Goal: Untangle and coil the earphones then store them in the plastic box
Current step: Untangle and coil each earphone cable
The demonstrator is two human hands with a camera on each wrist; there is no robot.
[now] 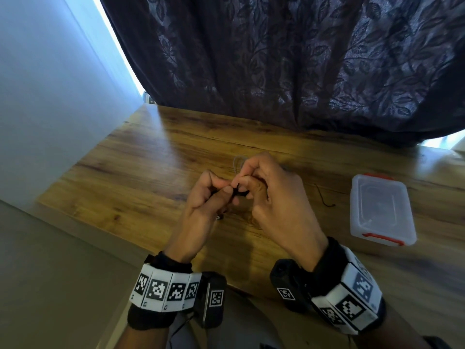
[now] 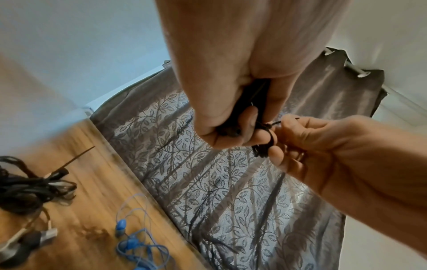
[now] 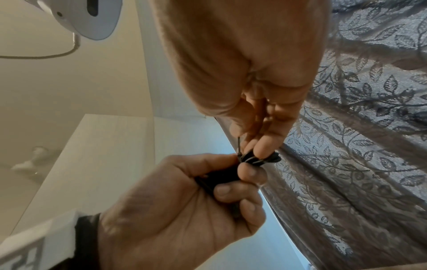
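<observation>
Earphones (image 1: 239, 191), a black pair, sit bunched between both hands above the middle of the table (image 1: 141, 157). The left hand (image 1: 201, 205) has its grip clenched round the gathered bundle, thumb and curled fingers keeping the loops from springing apart. The right hand (image 1: 271, 197) pinches a loop and the loose cord end beside the left fingertips (image 3: 251, 172), probably winding that end round the coil to lock it, so the coiling looks nearly done. Holding the work off the wood lets both hands turn the bundle freely.

The plastic box (image 1: 382, 210), clear with red clasps, lies near the right edge of the table with its lid apparently shut, so it will need opening before anything goes in. A short dark thread (image 1: 324, 197) lies just to its left. The left wrist view also shows a blue pair of earphones (image 2: 136, 243) and a dark tangle of cables (image 2: 32, 186) on the wood.

The table is wood-grain brown and reflects daylight. A dark leaf-patterned curtain (image 1: 289, 59) hangs along its far edge, with a pale wall (image 1: 50, 84) at the left.
</observation>
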